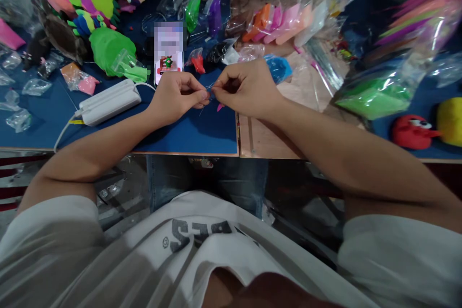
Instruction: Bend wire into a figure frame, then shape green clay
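Note:
My left hand and my right hand meet fingertip to fingertip above the blue mat, both closed in a pinch. Between them is something thin, perhaps a needle or thread, too small to name for sure. A tiny pink scrap lies just below my right fingers. A phone stands right behind my left hand, with a small picture of a green figure on its screen.
A white power bank with a cable lies left of my hands. Piles of coloured felt pieces and plastic bags fill the back. A green felt bag, a red plush and a yellow plush sit right.

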Motion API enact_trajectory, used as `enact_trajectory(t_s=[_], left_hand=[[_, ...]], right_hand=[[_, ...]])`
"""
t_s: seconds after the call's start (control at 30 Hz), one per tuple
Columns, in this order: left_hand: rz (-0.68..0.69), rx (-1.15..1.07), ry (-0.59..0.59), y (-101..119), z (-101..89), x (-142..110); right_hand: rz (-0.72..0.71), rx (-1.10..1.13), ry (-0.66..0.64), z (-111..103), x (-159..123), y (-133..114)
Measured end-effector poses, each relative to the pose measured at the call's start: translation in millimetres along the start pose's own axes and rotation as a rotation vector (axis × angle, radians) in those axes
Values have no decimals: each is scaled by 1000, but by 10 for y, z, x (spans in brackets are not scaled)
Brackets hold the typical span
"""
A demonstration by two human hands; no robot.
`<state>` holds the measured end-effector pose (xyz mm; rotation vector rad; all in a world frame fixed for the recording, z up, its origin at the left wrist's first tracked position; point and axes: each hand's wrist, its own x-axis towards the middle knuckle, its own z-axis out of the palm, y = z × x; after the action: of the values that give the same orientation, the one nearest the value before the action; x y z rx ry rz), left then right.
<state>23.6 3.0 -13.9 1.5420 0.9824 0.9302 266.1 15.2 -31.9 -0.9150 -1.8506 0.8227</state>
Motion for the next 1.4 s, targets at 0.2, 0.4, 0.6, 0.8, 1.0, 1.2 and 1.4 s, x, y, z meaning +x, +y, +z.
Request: enact_trajectory(t_s=[0.2, 0.4, 0.6, 0.8, 1.0, 1.2, 1.4], left_hand=[[-81, -85, -36, 58, -55, 39], [-71, -213, -85, 35, -94, 59], [-93, -164, -103, 49, -92, 67], [-33, -218, -82, 16, -45, 67], [75, -196, -67, -53, -31, 99], [77, -131, -22, -9, -11, 97], [158, -3, 79, -22, 1, 73]], right_hand=[[48, 191, -30, 37, 24, 84], [119, 357, -152, 46, 48, 114], [58, 294, -145, 55, 52, 158], [69, 302, -131, 76, 47, 167], [61, 361, -136, 68, 44, 85], [48, 367, -143, 76, 33, 69], [-11, 227, -23, 151, -59, -63]])
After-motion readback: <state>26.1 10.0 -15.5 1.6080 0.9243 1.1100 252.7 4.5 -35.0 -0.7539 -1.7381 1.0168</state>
